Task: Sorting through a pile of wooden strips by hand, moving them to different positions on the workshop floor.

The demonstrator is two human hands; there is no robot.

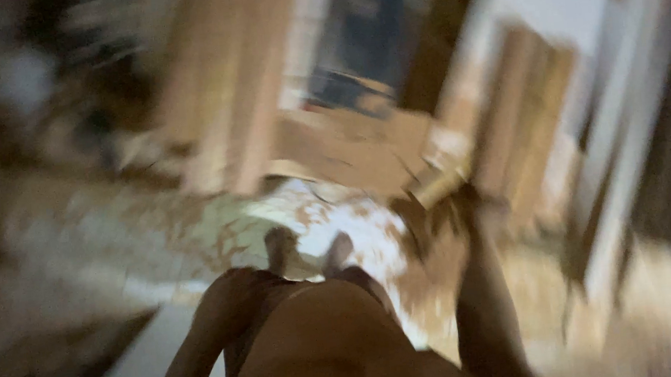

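Gripping something pale and yellowish, perhaps a crumpled scrap of paper or card (442, 187), the right hand (460, 206) is raised at the end of a bare forearm that rises from the lower edge of the view. The picture is heavily smeared by motion, so what the object really is cannot be told, and the fingers seem closed about it, though their shape is lost in the blur. The left arm (196, 346) hangs bent at the lower left; its hand is hidden behind the body, so its state cannot be told. Below the held thing, two bare feet (309, 251) stand on a pale, cracked and stained floor (194, 233). Just behind the object lie flat brown sheets that look like cardboard (340, 148). Wooden boards (237, 84) lean upright to the left, and a white frame (615, 148) stands at the right.
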